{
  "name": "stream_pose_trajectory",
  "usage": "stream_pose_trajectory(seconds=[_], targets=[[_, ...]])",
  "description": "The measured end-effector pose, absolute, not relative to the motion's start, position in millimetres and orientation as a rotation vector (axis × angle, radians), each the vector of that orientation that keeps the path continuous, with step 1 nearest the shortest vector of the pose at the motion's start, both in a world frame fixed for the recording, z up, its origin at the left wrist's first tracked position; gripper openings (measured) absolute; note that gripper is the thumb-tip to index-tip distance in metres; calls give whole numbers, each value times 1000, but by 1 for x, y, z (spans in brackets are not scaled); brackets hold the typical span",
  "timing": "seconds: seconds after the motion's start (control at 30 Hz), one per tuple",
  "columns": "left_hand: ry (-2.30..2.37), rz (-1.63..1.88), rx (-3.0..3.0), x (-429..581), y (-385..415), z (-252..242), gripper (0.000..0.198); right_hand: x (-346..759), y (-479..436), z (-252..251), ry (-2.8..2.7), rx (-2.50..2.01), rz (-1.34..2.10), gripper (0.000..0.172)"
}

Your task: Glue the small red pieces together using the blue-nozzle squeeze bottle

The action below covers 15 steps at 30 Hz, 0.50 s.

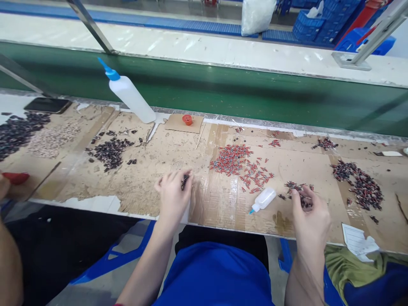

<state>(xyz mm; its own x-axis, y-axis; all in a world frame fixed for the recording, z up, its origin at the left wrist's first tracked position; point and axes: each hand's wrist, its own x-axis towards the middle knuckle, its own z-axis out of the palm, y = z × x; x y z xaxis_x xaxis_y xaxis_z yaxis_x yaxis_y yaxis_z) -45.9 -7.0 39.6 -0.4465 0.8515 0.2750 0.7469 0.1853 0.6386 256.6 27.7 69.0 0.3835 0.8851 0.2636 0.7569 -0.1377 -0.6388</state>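
Observation:
Over the cardboard-covered table point(197, 204), my left hand point(174, 189) is closed round a small dark part point(185, 181), pinched between thumb and fingers. My right hand point(310, 212) reaches down at a small pile of dark and red parts point(295, 187), thumb and fingers curved about some of them; whether it grips any is hidden. A heap of small red and grey parts point(231, 159) lies between the hands, farther back. Nearer the front edge, a small clear bottle with a blue tip point(265, 198) lies on its side, left of my right hand.
A tall white bottle point(132, 97) leans at the back. Dark parts point(110, 153) lie left, dark-red ones point(365, 187) right. A red cap point(187, 120) sits on a cardboard piece. At far left are a phone point(47, 105) and another person's hand point(4, 185) by a red object.

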Motion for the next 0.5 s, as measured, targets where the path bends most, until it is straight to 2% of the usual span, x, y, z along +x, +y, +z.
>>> stream_pose_trajectory(seconds=[0.07,0.17,0.3,0.4,0.5], targets=[[2371,1050,1593,-64,-2,33,13,255,25,71,-1449,-2015,246,50],[2315,999,1671,-77,5,28,16,237,22,71,-1533,-2055,466,60],[2266,734,1728,-77,10,35,23,213,29,66,-1644,-2188,587,71],[2268,556,1761,-79,11,41,21,211,35,62,-1576,-2260,697,69],[2205,591,1839,-88,13,39,20,222,35,59,-1302,-2046,1038,62]])
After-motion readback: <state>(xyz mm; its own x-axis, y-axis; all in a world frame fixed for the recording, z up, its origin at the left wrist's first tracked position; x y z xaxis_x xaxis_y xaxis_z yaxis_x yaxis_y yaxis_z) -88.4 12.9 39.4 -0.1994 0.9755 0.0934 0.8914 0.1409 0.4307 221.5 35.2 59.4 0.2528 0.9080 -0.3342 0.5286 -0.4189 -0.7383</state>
